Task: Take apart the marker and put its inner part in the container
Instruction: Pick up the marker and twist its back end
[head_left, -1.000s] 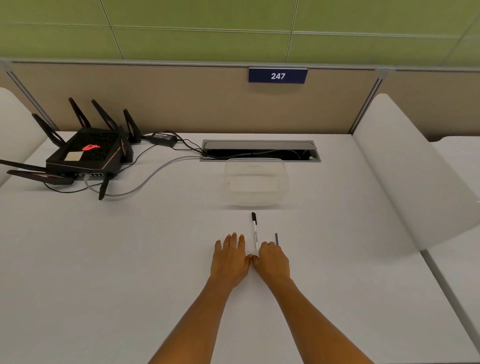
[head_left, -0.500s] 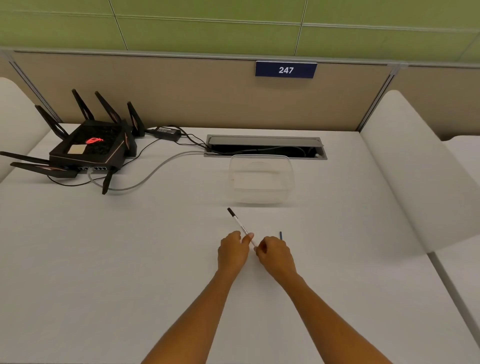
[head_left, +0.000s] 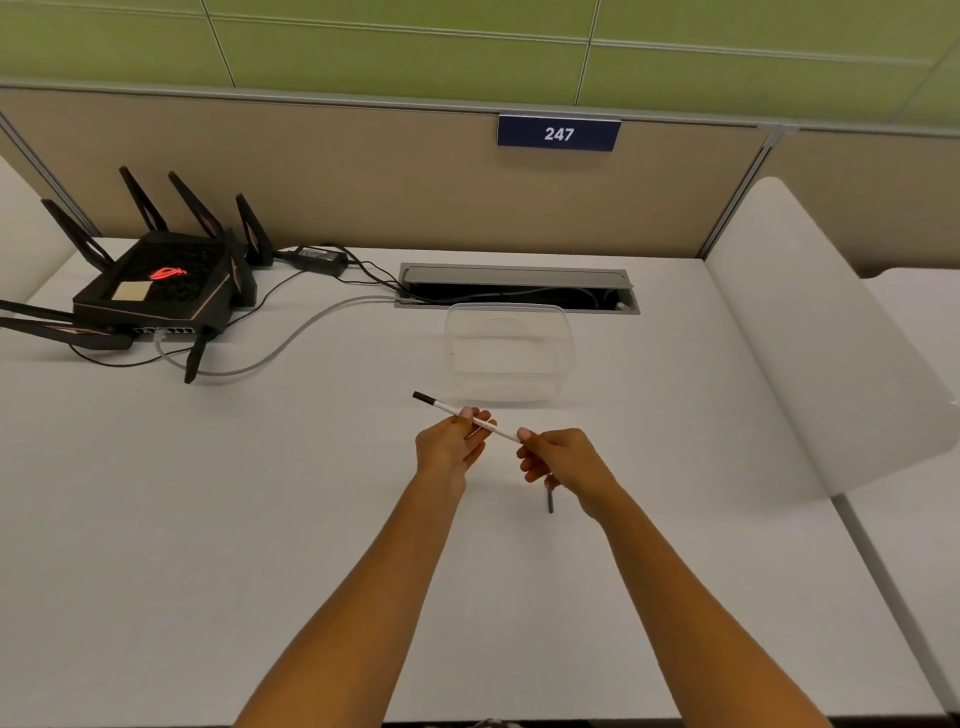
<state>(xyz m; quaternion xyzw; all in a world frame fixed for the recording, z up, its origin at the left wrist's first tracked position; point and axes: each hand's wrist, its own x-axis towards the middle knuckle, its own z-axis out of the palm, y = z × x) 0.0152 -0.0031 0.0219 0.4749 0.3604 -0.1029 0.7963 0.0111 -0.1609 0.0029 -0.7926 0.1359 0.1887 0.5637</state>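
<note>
A thin white marker (head_left: 447, 409) with a black cap end pointing up-left is held above the table between both hands. My left hand (head_left: 451, 448) pinches its middle and my right hand (head_left: 563, 460) grips its right end. A clear plastic container (head_left: 506, 353) stands just behind the hands, with nothing visible inside. A small dark stick-like piece (head_left: 550, 503) lies on the table under my right hand, partly hidden by it.
A black router (head_left: 156, 291) with several antennas and cables sits at the back left. A cable slot (head_left: 517, 288) runs along the back behind the container. A white divider panel (head_left: 831, 338) rises on the right.
The marker was lying on the table under my fingertips; both hands have picked it up, raised it and turned it so the capped end points up-left. The hands moved slightly apart.
</note>
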